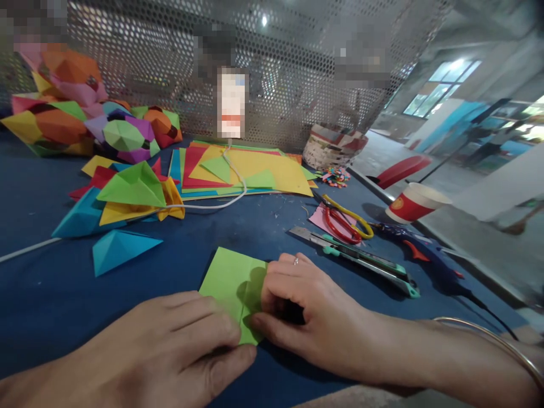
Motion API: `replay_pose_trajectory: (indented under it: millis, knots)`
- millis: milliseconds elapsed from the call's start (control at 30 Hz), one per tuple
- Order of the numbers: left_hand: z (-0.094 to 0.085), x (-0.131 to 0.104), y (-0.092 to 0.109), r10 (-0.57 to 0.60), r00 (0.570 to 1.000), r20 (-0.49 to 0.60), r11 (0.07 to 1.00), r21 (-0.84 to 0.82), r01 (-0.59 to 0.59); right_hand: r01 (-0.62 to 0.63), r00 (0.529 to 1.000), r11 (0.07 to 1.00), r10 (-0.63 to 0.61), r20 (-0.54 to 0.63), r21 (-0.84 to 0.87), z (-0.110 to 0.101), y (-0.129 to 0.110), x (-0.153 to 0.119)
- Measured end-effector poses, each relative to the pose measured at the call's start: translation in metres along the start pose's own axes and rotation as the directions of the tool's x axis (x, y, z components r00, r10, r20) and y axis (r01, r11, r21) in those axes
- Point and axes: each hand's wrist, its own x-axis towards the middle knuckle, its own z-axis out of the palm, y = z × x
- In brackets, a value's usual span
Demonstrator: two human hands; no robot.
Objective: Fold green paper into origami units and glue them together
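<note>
A piece of light green paper (227, 275) lies on the dark blue tabletop in front of me, with faint crease lines across it. My left hand (170, 340) is at its lower left side, fingers curled over the sheet and thumb at the near edge. At the right edge, my right hand (312, 311) is closed on the paper, thumb and curled fingers gripping it; a ring and a bracelet are on that arm. Beyond my left hand sit a folded blue paper piece (123, 249) and a pile of folded pieces topped by a green one (134, 184).
On the right lie a utility knife (361, 258), scissors (346, 221) on pink paper, a glue gun (429, 252) and a paper cup (416, 201). Behind are stacked coloured sheets (272, 167), a white cable (208, 207), a woven basket (331, 147) and paper ornaments (123, 136).
</note>
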Motion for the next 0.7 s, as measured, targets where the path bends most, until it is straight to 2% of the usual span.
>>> replay_pose_trajectory:
  millis: [33, 100, 233, 400, 533, 700]
  knots:
    - [0.003, 0.006, 0.000, 0.058, 0.998, -0.007, 0.998, 0.010, -0.058, -0.002, 1.000, 1.000, 0.002, -0.002, -0.001, 0.000, 0.000, 0.000]
    - [0.008, 0.014, 0.000, 0.087, 0.996, -0.034, 0.996, 0.027, -0.086, 0.003, 1.000, 1.000, -0.003, -0.007, 0.002, 0.001, 0.001, 0.000]
    - [0.010, 0.015, 0.000, 0.076, 0.997, -0.014, 0.996, 0.054, -0.075, 0.000, 1.000, 1.000, 0.000, 0.000, 0.007, 0.000, 0.000, 0.000]
    - [0.010, 0.013, 0.002, 0.093, 0.994, -0.058, 0.994, 0.066, -0.089, -0.128, 0.991, 0.991, 0.129, 0.022, -0.025, -0.003, -0.002, 0.001]
    - [0.012, 0.013, 0.005, 0.019, 0.999, -0.037, 1.000, 0.007, -0.019, -0.177, 0.983, 0.983, 0.179, 0.041, -0.043, -0.005, -0.002, 0.002]
    - [0.013, 0.011, 0.003, -0.108, 0.993, -0.057, 0.981, -0.166, 0.097, -0.195, 0.976, 0.981, 0.196, 0.094, -0.019, -0.010, 0.000, 0.001]
